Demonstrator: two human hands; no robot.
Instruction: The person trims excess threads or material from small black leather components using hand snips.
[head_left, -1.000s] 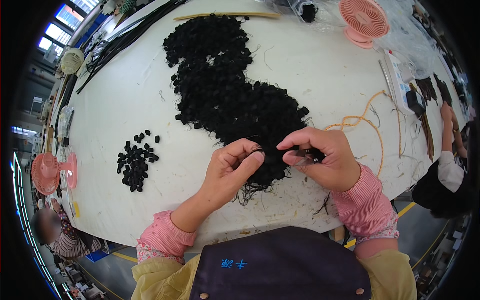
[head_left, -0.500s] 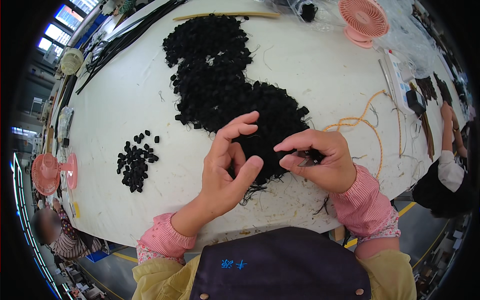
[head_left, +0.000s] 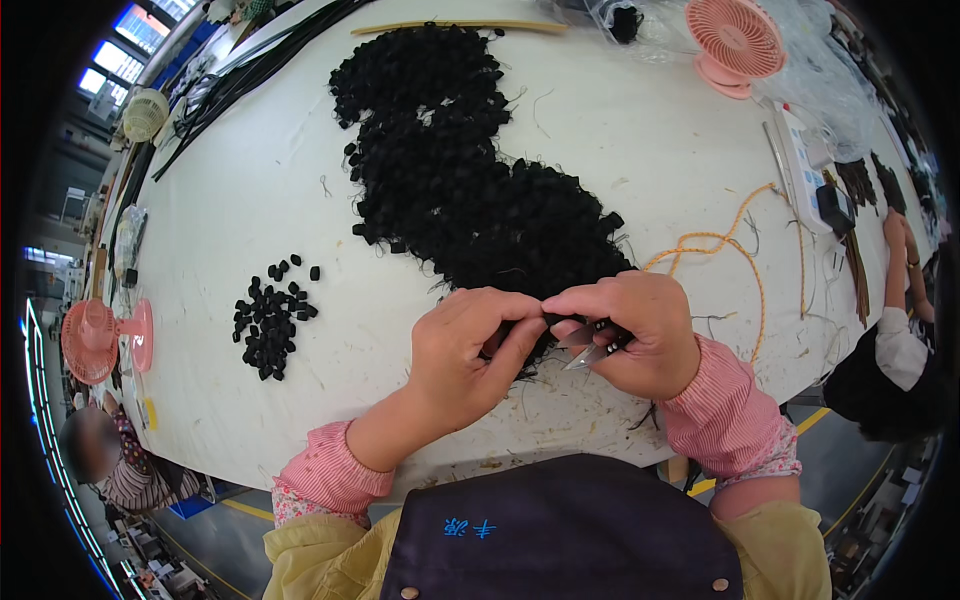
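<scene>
My left hand (head_left: 465, 355) is pinched at a small black piece (head_left: 551, 319), meeting the fingertips of my right hand (head_left: 640, 330) over the near end of a large heap of black pieces (head_left: 430, 180) with stray threads. My right hand also grips small snips (head_left: 600, 340), their silver blades pointing down and left. The black piece is mostly hidden by my fingers. A smaller pile of separate black pieces (head_left: 268, 320) lies on the white table (head_left: 210, 230), left of my hands.
Pink fans (head_left: 92, 340) (head_left: 735, 40) stand left and at back right. A power strip (head_left: 800, 160), orange cord (head_left: 745, 260), black strips (head_left: 250, 50), wooden stick (head_left: 455, 25) and plastic bags (head_left: 820, 90) are around. Co-workers (head_left: 130, 460) (head_left: 885, 370) are at both sides.
My left hand opened half a second ago and has since closed, coming right to meet my right fingertips at the black piece. My right hand, still holding the snips, has moved slightly down.
</scene>
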